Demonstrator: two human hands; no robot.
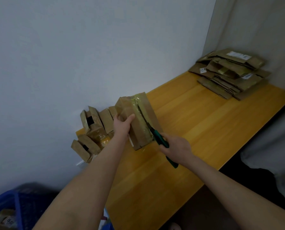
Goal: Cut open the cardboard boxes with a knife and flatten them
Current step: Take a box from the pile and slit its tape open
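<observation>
**Head view: knife in the taped seam, box held by the left hand**

Head view, one frame, so this is my remote read. The box sits at the middle of the table, tipped up, and its near end seems to rest on the wood. The left hand grips the box's left side, thumb on the top face and fingers curled round the far edge. The right hand is wrapped round the green knife, with the handle's tail poking out behind the palm.

Key relation: the box's long axis runs away from me, leaning slightly left, and the tape seam runs along it. The knife enters at the near right end, so the seam lies ahead of the right hand, up and left. A dark line follows the tape, and I can't tell how much of it is blade and how much is slit. My guess is the cut is underway and flattening is not yet done. The left thumb sits just beside the seam, which I flag as a risk.

Containers: the blue crate at bottom left holds something cardboard with a label, too blurred to say more. The uncut boxes are heaped against the wall, some with open flaps, contents not visible. The flattened stack lies in the far right corner.
</observation>
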